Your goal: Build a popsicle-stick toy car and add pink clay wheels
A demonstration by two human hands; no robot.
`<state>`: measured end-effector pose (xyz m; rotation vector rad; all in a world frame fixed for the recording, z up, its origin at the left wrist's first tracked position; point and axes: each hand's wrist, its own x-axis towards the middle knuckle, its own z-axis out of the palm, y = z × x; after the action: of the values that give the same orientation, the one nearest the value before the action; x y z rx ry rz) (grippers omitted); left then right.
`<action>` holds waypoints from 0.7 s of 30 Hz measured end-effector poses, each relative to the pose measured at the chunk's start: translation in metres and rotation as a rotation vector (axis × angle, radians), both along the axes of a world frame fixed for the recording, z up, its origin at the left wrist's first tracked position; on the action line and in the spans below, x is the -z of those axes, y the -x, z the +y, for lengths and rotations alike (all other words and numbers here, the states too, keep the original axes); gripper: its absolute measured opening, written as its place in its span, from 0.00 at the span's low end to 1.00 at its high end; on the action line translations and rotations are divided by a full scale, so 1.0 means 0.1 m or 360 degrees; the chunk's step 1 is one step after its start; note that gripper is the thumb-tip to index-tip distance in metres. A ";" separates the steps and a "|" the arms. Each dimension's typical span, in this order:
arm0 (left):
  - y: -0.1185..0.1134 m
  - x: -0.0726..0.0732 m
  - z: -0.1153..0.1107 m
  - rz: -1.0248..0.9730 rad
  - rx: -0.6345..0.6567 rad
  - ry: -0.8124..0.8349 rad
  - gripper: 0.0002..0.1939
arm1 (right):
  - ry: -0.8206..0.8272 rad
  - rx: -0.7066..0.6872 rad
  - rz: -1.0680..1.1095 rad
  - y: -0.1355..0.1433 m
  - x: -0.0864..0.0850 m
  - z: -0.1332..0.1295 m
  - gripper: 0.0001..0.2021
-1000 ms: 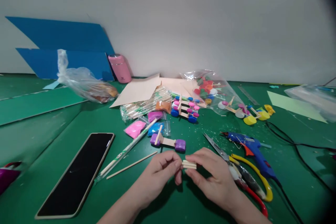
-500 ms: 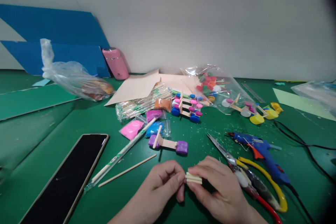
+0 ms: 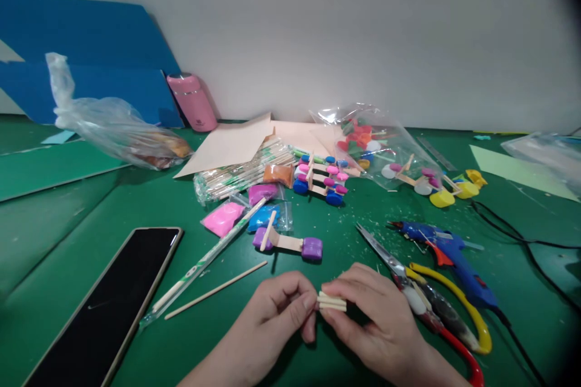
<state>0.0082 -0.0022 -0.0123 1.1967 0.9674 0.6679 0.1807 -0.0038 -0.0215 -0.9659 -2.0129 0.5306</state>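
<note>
Between both hands is a small bundle of short, pale wooden stick pieces, lying side by side. My right hand is closed round it, thumb below and fingers above. My left hand pinches at the bundle's left end with thumb and forefinger; its other fingers curl under. Just beyond the hands sits a small model of wooden sticks with purple clay ends. A loose thin wooden stick lies left of my left hand. Scissors with yellow and red handles lie right of my right hand.
A blue glue gun with a black cord lies at right. A phone is at left. Behind are clay packets, bagged chopsticks, more clay-and-stick models, a bag of colourful caps and a pink flask.
The whole view has shifted slightly, so everything appears a little further left and up. Both hands keep nearly the same hold on the wooden pieces.
</note>
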 end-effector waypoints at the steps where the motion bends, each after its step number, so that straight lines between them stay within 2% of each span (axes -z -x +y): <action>1: 0.00 0.00 0.00 0.0000 -0.0003 -0.0002 0.14 | 0.0027 -0.0006 -0.0002 -0.01 0.00 0.00 0.08; 5: 0.01 0.01 0.00 0.0000 -0.0011 0.0020 0.13 | 0.0114 -0.0006 -0.0049 -0.04 0.00 0.00 0.14; 12: 0.00 -0.01 -0.01 0.0027 -0.0008 0.0044 0.13 | 0.0047 -0.0024 -0.0064 -0.04 -0.02 0.00 0.06; 16: 0.00 0.01 -0.01 -0.0035 -0.0057 0.0064 0.16 | 0.0032 0.0013 -0.0054 -0.03 -0.03 0.01 0.06; 21: 0.00 0.02 -0.01 -0.0052 -0.0082 0.0075 0.15 | 0.0001 -0.0002 -0.0055 -0.04 -0.02 0.01 0.05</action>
<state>0.0086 -0.0035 -0.0145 1.1196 0.9841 0.6996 0.1847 -0.0029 -0.0195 -0.9800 -2.0443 0.5184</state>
